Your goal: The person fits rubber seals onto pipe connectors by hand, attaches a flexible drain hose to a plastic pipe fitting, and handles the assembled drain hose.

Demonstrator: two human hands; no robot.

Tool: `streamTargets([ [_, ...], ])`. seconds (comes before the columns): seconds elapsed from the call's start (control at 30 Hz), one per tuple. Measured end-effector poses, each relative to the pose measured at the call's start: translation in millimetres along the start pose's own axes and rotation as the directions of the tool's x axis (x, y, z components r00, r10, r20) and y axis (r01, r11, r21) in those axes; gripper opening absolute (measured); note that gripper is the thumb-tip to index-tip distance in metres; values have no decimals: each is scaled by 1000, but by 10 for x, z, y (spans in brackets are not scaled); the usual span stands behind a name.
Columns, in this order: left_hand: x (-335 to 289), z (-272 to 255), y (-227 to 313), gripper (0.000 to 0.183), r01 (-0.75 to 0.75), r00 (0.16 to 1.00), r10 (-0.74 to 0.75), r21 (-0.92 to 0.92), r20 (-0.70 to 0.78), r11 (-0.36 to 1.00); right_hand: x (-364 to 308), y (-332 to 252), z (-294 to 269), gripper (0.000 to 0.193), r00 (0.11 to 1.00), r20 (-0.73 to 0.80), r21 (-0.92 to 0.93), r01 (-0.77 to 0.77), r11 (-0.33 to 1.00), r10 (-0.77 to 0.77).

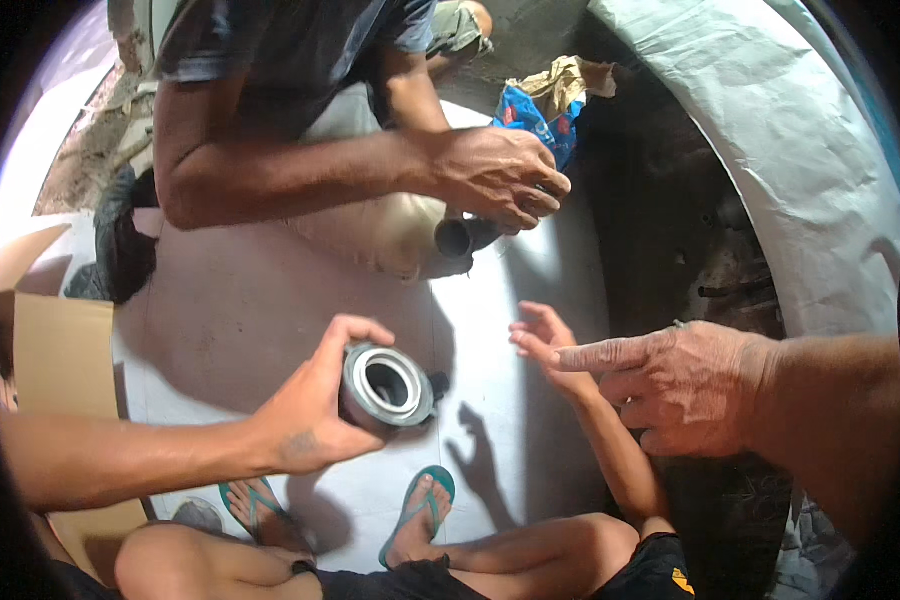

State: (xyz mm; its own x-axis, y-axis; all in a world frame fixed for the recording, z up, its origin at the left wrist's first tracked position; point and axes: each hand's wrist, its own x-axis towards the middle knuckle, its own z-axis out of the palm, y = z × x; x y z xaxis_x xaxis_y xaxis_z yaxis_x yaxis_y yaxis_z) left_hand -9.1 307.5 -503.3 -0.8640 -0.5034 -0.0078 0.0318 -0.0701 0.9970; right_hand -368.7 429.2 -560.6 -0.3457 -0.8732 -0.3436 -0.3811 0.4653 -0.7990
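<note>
**Left hand [310,415] grips a dark grey, round, hollow fitting with a pale inner ring [368,400]**

The left hand's thumb and fingers are spread wide around the fitting, clasping its side, with its ringed mouth facing up. Below the grip is a green thong sandal [442,482] on the wearer's foot. To the grip's right, the right hand [555,350] is raised, fingers loosely parted, holding nothing visible. Just beside it, a co-worker's pointing hand [685,385] reaches in; whether they touch cannot be told. Left of the grip stands a tan cardboard flap [65,350]. Beyond the grip, another person's hand [495,175] is at a black tubular piece [454,238]; farther off lies a crumpled blue-and-tan bag [562,125].
</note>
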Motion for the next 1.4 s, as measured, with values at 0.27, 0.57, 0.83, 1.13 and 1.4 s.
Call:
streamTargets([
  [0.27, 56, 266, -563, 82, -210, 967, 185, -137, -176, 968, -179, 269, 714, 41, 941, 320, 126, -153, 980, 105],
  [0.57, 9, 414, -1020, 85, -285, 929, 264, -43, -260, 958, -714, -568, 807, 56, 914, 170, 60, 363, 930, -368],
  [0.83, 36, 410, -896, 85, -293, 902, 337, 190, -270, 937, -687, -796, 948, 55, 686, 323, -280, 728, 626, -652],
  [1.13, -181, 531, -1314, 67, -171, 963, 192, -118, 189, 978, -408, -873, 765, 66, 935, 314, 484, -8, 875, -165],
  [1.4, -182, 496, -1074, 72, -114, 992, 125, -298, 20, 948, -324, -1170, 1038, 45, 725, 449, 274, 445, 853, -523],
])
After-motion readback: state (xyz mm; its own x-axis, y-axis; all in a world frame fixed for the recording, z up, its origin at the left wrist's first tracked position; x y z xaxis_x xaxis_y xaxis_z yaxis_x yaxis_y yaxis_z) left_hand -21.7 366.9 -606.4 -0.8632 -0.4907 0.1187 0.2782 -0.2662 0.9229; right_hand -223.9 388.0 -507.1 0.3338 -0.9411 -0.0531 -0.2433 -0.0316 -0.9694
